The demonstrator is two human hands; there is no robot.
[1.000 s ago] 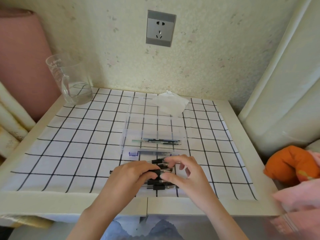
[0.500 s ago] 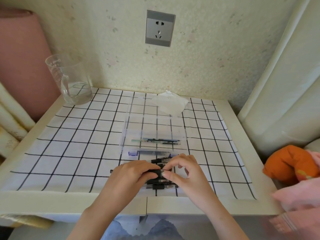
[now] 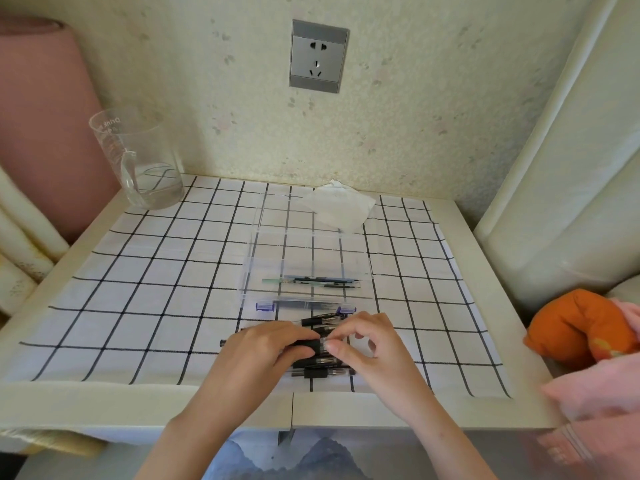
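Several black pens lie in a pile near the front edge of the checked cloth. My left hand grips the black end of one pen above the pile. My right hand pinches the same pen's clear barrel between thumb and fingers. Just behind the hands stands an open clear plastic box with a few thin pen refills in its near half. Both hands hide part of the pile.
A glass measuring jug with a little water stands at the back left corner. A crumpled white tissue lies behind the box. An orange soft toy and pink cloth sit at the right edge. A wall socket is above.
Both hands stayed over the pen pile. My right hand's fingers shifted slightly along the pen's barrel; the left hand kept its grip.
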